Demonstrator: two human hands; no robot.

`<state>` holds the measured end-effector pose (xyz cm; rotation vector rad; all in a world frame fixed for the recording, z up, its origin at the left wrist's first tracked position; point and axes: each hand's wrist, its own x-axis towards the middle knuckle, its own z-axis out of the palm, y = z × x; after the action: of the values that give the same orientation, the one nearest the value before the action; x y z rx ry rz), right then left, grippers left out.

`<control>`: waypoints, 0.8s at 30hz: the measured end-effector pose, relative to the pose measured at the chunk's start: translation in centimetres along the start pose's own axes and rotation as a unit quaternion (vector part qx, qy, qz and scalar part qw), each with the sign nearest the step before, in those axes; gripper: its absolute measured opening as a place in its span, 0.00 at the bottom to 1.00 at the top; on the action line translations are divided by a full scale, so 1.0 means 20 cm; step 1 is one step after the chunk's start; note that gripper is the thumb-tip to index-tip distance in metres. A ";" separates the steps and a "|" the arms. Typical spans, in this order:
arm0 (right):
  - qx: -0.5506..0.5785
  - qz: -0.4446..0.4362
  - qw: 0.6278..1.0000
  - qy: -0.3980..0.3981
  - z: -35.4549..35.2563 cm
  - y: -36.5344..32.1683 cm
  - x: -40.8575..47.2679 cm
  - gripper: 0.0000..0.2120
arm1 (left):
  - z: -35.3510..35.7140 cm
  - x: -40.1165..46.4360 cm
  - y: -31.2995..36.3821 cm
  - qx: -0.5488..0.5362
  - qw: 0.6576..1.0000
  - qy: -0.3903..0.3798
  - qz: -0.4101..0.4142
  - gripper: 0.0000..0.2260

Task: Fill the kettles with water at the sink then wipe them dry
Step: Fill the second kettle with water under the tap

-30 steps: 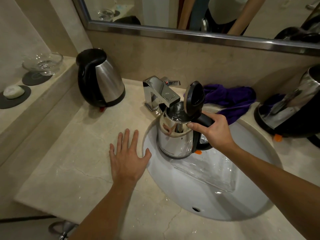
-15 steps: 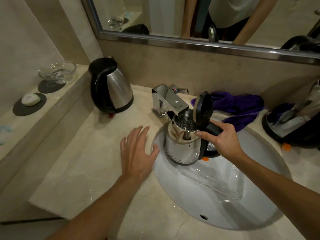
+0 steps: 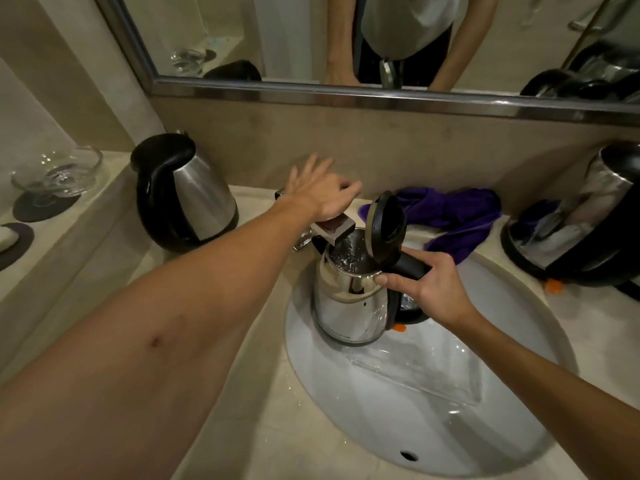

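Right hand (image 3: 437, 285) grips the handle of the shiny steel kettle (image 3: 351, 299) over the sink (image 3: 433, 410), lid up, water inside (under the tap (image 3: 334, 227)). Left hand (image 3: 323, 192) rests on the tap, fingers loosely spread. Three kettles in all; one purple cloth (image 3: 450, 216).

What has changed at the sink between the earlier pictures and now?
The left hand lifted off the counter and reached forward over the tap; whether it grips the tap is unclear. The right hand still holds the open kettle by its handle under the spout. The other two kettles and the purple cloth stayed.
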<state>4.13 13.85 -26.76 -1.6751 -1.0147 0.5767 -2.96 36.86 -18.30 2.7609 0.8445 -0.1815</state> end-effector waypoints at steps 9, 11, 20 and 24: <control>-0.004 0.007 1.000 0.008 0.00 -0.02 0.00 0.22 | -0.04 0.02 0.01 0.012 0.999 0.044 0.016 0.28; -0.007 0.009 1.000 0.010 0.01 -0.03 -0.01 0.23 | -0.03 0.00 0.03 -0.044 0.996 0.083 0.000 0.28; -0.006 0.060 0.992 0.111 0.03 -0.01 -0.14 0.28 | -0.10 -0.25 0.20 -0.442 0.881 0.156 0.064 0.27; -0.008 0.069 0.986 0.154 0.01 -0.06 -0.27 0.27 | -0.09 -0.40 0.33 -0.444 0.886 0.101 0.091 0.33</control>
<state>0.71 9.53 -26.24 -1.7935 -0.6865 0.3830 -5.64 27.73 -13.81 1.9686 0.5070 0.4342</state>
